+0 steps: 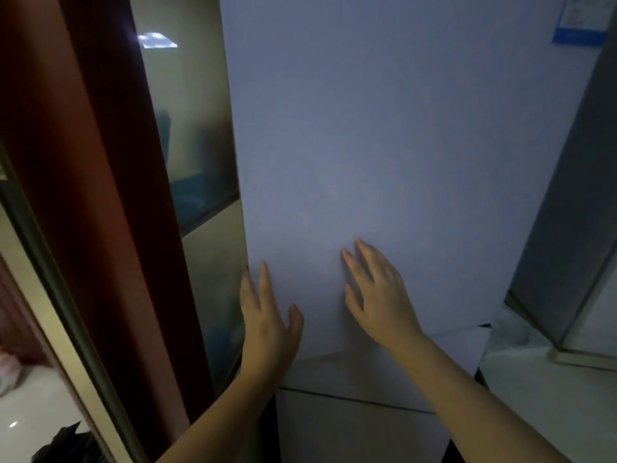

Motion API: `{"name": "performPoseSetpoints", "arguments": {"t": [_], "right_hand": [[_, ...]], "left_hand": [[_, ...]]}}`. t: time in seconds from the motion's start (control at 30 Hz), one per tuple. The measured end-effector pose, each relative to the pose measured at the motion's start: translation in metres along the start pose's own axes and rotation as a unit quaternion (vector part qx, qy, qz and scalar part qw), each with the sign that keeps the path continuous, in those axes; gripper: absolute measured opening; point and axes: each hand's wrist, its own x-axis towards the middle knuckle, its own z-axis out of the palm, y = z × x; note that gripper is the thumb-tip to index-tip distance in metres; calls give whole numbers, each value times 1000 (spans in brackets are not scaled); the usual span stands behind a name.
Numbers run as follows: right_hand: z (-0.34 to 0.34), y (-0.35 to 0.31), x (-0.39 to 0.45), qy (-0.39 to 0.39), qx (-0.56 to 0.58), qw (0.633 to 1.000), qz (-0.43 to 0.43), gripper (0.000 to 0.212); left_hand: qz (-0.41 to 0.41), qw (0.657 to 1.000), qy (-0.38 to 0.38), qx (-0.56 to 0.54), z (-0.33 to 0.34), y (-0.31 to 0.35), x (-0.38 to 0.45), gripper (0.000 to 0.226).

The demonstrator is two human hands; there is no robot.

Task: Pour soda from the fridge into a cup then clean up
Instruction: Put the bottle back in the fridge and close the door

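- We see the fridge door (384, 145) filling the centre and upper right of the frame, pale and closed.
- Our left hand (267, 315), lower centre, lies with fingers straight and slightly spread at the door's left edge, holding nothing.
- Our right hand (377, 292), just right of it, has straight fingers reaching to the door face; we cannot tell if the palm touches.
- A blue label (581, 18) sits in the upper right corner.
- A reddish-brown frame (83, 195) with a glass panel (187, 111) fills the left side.
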Motion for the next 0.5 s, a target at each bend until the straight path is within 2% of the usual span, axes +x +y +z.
{"name": "performPoseSetpoints", "arguments": {"t": [0.1,0.23,0.5], "right_hand": [[5,14,9,8,-39,999,22,59],[17,31,16,-2,-72,997,40,58],[37,47,27,18,-96,995,13,59]], "left_hand": [[107,983,18,150,17,-2,8,76],[211,940,-25,267,44,4,26,75],[194,923,-105,317,89,-5,54,67]]}}
